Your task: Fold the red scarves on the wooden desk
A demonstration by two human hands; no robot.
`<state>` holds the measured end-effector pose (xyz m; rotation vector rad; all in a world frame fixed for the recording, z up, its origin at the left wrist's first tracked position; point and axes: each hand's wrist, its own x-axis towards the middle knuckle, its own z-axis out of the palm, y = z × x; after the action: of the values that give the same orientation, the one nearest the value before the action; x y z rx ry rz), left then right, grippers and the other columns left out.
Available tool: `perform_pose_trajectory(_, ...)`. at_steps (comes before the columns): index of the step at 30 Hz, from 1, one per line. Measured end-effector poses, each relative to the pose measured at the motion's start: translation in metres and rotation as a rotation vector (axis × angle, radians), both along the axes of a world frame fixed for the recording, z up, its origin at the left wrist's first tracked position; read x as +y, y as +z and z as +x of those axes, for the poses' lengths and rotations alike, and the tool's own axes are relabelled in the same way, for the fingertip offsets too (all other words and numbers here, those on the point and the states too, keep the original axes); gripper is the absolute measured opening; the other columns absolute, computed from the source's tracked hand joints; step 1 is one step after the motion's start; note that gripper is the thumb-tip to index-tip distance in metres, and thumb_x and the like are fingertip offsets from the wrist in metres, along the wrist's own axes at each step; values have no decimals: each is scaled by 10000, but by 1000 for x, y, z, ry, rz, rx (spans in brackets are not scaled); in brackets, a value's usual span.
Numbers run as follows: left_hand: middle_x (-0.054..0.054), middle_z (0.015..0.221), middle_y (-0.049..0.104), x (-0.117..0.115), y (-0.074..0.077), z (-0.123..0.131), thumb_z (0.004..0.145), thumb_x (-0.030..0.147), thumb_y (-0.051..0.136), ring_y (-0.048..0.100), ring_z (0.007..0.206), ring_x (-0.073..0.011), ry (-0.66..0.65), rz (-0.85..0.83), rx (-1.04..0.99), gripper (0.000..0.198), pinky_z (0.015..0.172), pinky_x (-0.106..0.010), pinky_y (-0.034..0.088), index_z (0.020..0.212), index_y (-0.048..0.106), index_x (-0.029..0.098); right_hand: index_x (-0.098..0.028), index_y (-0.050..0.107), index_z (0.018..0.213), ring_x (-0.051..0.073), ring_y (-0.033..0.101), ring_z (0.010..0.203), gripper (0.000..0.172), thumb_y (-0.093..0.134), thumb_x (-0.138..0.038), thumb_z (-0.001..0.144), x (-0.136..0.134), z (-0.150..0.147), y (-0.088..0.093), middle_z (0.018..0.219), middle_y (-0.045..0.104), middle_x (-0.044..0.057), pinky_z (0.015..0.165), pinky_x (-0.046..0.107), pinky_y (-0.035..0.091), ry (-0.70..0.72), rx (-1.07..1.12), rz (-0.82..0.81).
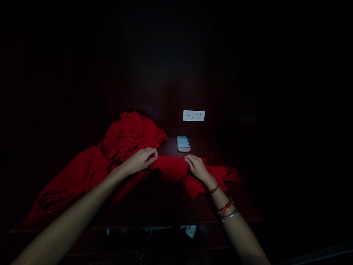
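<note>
A red fringed scarf (129, 138) lies heaped on a dark wooden table (154, 206), with one end trailing off to the lower left. A folded part of the scarf (169, 168) sits between my hands. My left hand (140, 160) pinches the left edge of that fold with its fingers closed. At the fold's right edge my right hand (196, 166) grips the cloth, fingers curled. Red thread bands and a metal bangle circle my right wrist.
A phone (183, 144) lies face up on the table just behind the fold. A white wall socket plate (193, 115) sits on the dark panel behind it. The surroundings are very dark. Pale objects (190, 231) show below the table's front edge.
</note>
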<state>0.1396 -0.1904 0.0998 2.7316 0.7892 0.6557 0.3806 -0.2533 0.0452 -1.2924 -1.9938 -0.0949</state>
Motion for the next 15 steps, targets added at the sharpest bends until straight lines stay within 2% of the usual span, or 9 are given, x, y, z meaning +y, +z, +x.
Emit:
perform_pose_trajectory(6,25,638,477,-14,-5,-2,783,306,346,456,582,-102,52,-128,-238,159,540,-193,352,758,433,175,-175,511,755,123,500,668,223,310,-223,840,-2,-4,-1,715,552,24,639,225,375,2,16,16)
perform_pose_trajectory(11,4,732,515,-16,1,-2,812,285,297,487,653,-120,123,43,-151,168,626,-221,359,818,434,189,-171,509,738,122,499,638,226,313,-222,837,0,-4,-2,688,544,24,612,219,372,-6,10,22)
perform_pose_trajectory(15,-10,779,528,-16,13,-5,816,302,295,498,708,-137,62,105,-56,197,681,-243,362,835,456,191,-174,512,735,123,497,633,229,312,-224,836,1,-4,-5,681,543,24,610,220,370,-22,-1,31)
